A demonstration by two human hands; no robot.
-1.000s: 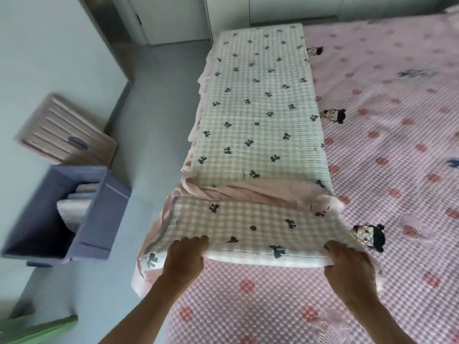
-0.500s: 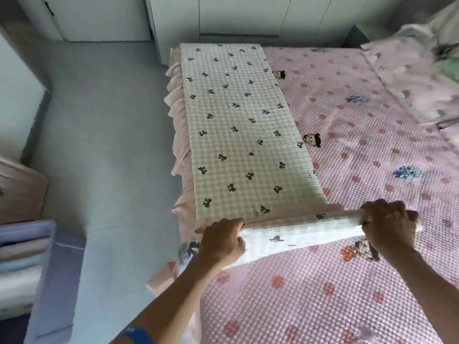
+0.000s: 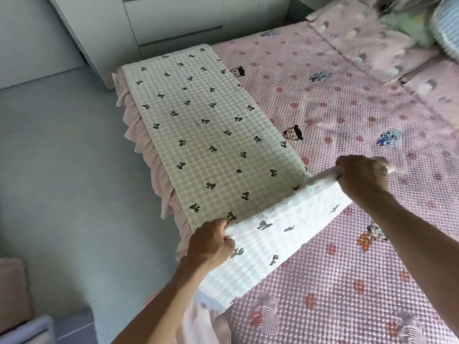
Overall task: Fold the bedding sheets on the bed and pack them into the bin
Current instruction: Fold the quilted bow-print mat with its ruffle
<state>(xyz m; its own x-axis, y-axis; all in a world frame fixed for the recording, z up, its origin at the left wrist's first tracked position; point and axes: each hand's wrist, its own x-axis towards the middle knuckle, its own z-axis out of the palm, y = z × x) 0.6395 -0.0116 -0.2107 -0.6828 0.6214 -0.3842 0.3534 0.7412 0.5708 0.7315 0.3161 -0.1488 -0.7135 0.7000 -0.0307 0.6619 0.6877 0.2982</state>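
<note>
A long folded checked sheet (image 3: 198, 125) with dark bow prints and a pink ruffled edge lies along the left side of the bed. Its near end is lifted off the bed, showing the pale underside. My left hand (image 3: 211, 244) grips the near left corner of that lifted end. My right hand (image 3: 361, 178) grips the near right corner, held higher and farther in. A corner of the blue bin (image 3: 27, 330) shows at the bottom left edge; its inside is hidden.
The bed is covered by a pink quilted spread (image 3: 347, 281) with cartoon prints. Pink pillows (image 3: 367, 43) and other bedding lie at the far right. Grey floor (image 3: 62, 182) runs along the left, with white cabinets (image 3: 173, 23) at the back.
Both hands have raised the near end of the sheet higher and carried it forward over the rest. The view has swung right, so the bin has slid almost out of frame.
</note>
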